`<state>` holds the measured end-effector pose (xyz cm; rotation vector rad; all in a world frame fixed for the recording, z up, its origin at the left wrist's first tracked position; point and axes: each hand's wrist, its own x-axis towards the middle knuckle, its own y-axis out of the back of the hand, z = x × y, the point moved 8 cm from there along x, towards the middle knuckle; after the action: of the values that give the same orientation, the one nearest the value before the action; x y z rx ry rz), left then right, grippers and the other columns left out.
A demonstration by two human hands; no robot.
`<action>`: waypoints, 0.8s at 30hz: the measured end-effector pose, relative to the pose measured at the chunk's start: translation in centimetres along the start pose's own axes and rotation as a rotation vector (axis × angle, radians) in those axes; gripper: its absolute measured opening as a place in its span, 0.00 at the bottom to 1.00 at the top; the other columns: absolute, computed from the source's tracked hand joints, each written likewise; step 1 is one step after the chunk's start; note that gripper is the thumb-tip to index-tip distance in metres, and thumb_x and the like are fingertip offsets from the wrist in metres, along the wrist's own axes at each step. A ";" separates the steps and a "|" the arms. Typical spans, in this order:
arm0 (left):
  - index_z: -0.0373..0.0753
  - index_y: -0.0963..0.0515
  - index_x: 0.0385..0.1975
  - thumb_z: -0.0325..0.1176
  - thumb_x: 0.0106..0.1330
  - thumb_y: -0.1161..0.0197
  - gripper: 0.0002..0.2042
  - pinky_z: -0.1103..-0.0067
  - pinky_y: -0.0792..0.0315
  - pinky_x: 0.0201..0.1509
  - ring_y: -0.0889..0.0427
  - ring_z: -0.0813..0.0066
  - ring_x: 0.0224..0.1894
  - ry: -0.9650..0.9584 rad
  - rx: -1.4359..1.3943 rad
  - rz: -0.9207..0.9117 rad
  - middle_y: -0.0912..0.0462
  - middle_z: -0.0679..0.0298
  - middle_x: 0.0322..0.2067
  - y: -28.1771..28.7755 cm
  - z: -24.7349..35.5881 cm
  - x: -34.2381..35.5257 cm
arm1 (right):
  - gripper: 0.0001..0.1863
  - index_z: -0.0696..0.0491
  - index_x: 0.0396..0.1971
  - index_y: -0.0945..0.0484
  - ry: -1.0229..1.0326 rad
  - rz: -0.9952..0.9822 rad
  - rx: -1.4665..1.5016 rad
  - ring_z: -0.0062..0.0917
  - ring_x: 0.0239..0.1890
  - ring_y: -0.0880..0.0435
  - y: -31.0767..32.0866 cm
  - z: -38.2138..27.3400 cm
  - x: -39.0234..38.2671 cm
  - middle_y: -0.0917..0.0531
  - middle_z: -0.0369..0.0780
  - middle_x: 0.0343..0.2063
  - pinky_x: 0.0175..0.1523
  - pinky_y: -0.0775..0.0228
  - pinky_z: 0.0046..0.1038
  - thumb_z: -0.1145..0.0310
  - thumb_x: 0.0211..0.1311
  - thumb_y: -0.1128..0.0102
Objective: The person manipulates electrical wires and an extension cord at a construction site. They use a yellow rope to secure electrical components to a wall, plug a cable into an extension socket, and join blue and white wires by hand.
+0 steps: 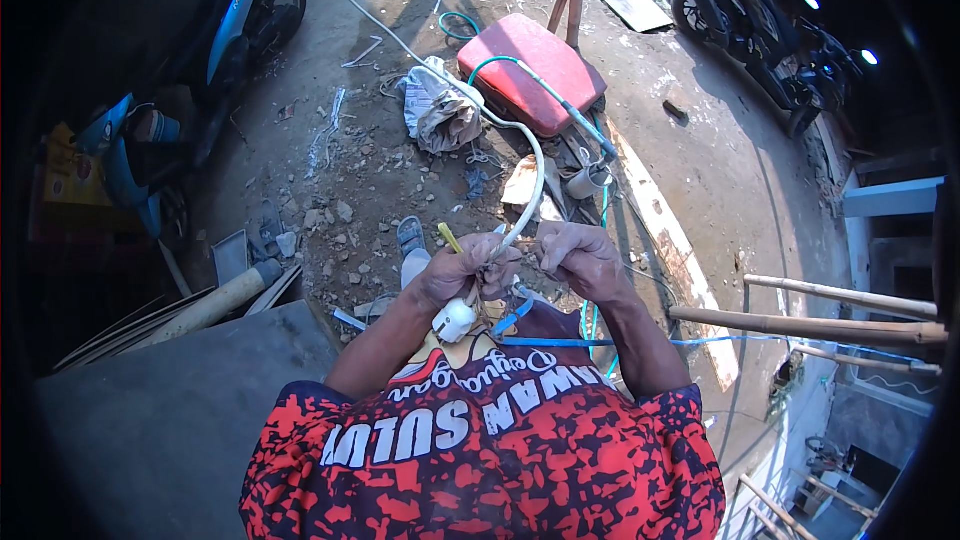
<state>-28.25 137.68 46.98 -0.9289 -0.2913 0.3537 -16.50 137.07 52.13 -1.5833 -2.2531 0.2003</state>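
My left hand is closed around a thick white cable, which runs up and away over the ground. A short yellow piece, perhaps a tool's handle, sticks out above the same hand. Just below it hangs a white electrical fitting with slots in its face, a plug or a socket. My right hand is close beside the left, its fingers pinched together; what they hold, if anything, is too small to make out. A blue strap stretches to the right below my hands.
A red padded seat lies ahead, with a green hose across it. Beside it are a crumpled sack and a metal can. A wooden plank and bamboo poles lie right. Motorbikes stand on both sides.
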 end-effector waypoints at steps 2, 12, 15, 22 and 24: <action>0.33 0.28 0.43 0.50 0.67 0.43 0.22 0.84 0.40 0.26 0.33 0.81 0.25 -0.007 -0.216 -0.008 0.30 0.67 0.25 0.2 -0.4 0.1 | 0.08 0.53 0.38 0.20 0.165 -0.103 -0.280 0.21 0.20 0.30 -1.0 -1.8 0.2 0.26 0.37 0.23 0.23 0.41 0.24 0.78 0.64 0.48; 0.37 0.25 0.35 0.55 0.67 0.44 0.22 0.86 0.33 0.31 0.28 0.85 0.28 0.077 0.333 0.238 0.27 0.69 0.27 0.5 -0.1 0.6 | 0.14 0.54 0.38 0.18 -0.129 -0.118 -0.790 0.28 0.33 0.19 1.2 -1.6 0.3 0.20 0.40 0.30 0.39 0.28 0.28 0.84 0.53 0.44; 0.38 0.25 0.33 0.55 0.67 0.44 0.21 0.87 0.32 0.31 0.28 0.85 0.28 0.217 0.351 0.194 0.26 0.70 0.27 0.6 -1.3 1.0 | 0.18 0.53 0.39 0.18 -0.081 -0.096 -0.632 0.23 0.35 0.20 1.9 0.2 0.9 0.19 0.38 0.32 0.40 0.29 0.25 0.89 0.53 0.47; 0.37 0.26 0.36 0.55 0.64 0.41 0.23 0.86 0.35 0.32 0.30 0.84 0.30 0.280 0.197 0.310 0.28 0.69 0.28 1.0 -2.2 1.4 | 0.12 0.53 0.41 0.17 -0.033 0.114 -0.539 0.30 0.55 0.26 1.6 1.5 3.0 0.30 0.43 0.59 0.58 0.34 0.30 0.70 0.61 0.46; 0.38 0.26 0.36 0.55 0.66 0.43 0.22 0.87 0.34 0.31 0.29 0.85 0.30 0.247 0.333 0.322 0.27 0.70 0.29 1.7 -2.5 1.2 | 0.13 0.55 0.43 0.18 -0.105 0.154 -0.515 0.31 0.56 0.26 2.6 1.8 2.4 0.30 0.43 0.60 0.59 0.35 0.32 0.69 0.62 0.47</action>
<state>-26.44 137.29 44.33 -0.6792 0.1449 0.5588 -15.63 140.36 50.13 -2.0443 -2.3890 -0.2895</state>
